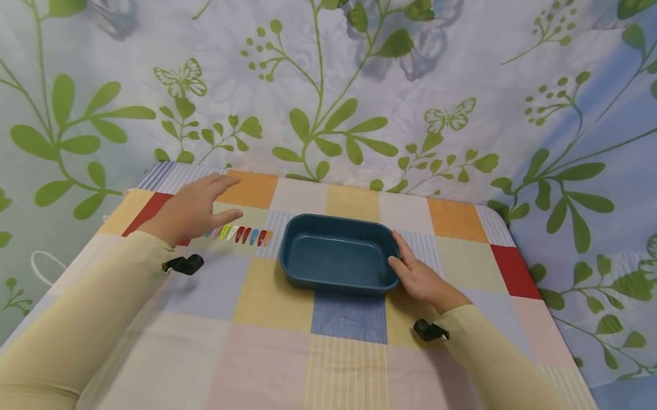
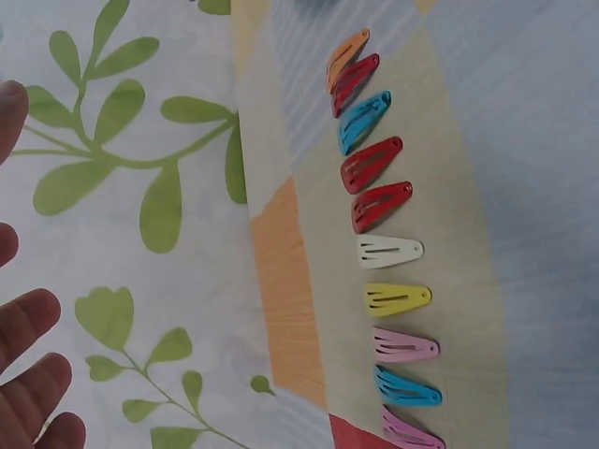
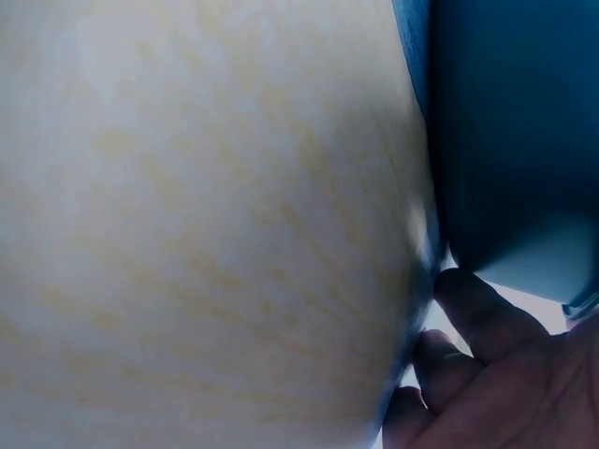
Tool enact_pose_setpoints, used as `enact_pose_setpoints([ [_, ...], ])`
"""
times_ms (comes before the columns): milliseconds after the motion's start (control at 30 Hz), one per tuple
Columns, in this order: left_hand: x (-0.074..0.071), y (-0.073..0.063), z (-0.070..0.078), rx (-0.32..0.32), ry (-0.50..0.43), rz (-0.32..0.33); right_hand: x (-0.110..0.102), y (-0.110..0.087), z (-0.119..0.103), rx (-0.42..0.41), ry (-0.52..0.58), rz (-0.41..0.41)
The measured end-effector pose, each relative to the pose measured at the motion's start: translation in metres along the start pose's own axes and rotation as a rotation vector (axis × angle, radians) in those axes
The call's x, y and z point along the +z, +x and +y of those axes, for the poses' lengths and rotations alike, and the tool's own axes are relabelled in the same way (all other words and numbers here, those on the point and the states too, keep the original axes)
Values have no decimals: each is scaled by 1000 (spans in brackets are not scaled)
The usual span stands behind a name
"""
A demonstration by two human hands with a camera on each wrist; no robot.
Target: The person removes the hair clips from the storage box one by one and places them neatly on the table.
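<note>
A deep rectangular teal dish [image 1: 334,288] stands on the table, with nothing inside it. My right hand [image 1: 423,280] grips its right end, thumb at the rim and fingers along the outer wall. In the right wrist view, fingertips [image 3: 482,304] sit beside the dish's side wall [image 3: 524,140]. My left hand [image 1: 191,208] hovers with fingers spread over the left part of the table, holding nothing. Beneath and beside it runs a row of snap hair clips in several colours, among them a white clip [image 2: 389,251], a yellow clip [image 2: 398,299] and a blue clip [image 2: 365,122].
A patchwork-patterned cloth [image 1: 271,366] covers the table. Behind and at the sides hangs a curtain [image 1: 208,127] with green leaves. A white cable loop [image 1: 44,268] shows at the left table edge. Small black devices sit at both wrists.
</note>
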State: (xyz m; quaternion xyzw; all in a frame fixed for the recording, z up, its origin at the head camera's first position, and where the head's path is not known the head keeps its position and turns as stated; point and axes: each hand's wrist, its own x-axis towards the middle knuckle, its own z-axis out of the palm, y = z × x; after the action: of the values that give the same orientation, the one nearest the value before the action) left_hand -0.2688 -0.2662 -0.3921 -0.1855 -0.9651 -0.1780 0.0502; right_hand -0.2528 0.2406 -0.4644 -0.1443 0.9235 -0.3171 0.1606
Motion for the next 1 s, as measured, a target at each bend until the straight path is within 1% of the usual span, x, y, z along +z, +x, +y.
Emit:
enact_pose_setpoints([
  [233, 2, 2, 11, 19, 44, -25, 1, 0, 3, -19, 7, 26],
  [500, 5, -1, 21, 0, 83, -37, -1, -2, 2, -16, -14, 42],
  [600, 9, -2, 25, 12, 111, -39, -2, -4, 2, -16, -18, 42],
  [767, 19, -5, 28, 34, 165, -53, -5, -9, 3, -17, -29, 48],
  [1000, 26, -9, 34, 30, 200, -78, -10, -13, 11, -7, -85, 73],
])
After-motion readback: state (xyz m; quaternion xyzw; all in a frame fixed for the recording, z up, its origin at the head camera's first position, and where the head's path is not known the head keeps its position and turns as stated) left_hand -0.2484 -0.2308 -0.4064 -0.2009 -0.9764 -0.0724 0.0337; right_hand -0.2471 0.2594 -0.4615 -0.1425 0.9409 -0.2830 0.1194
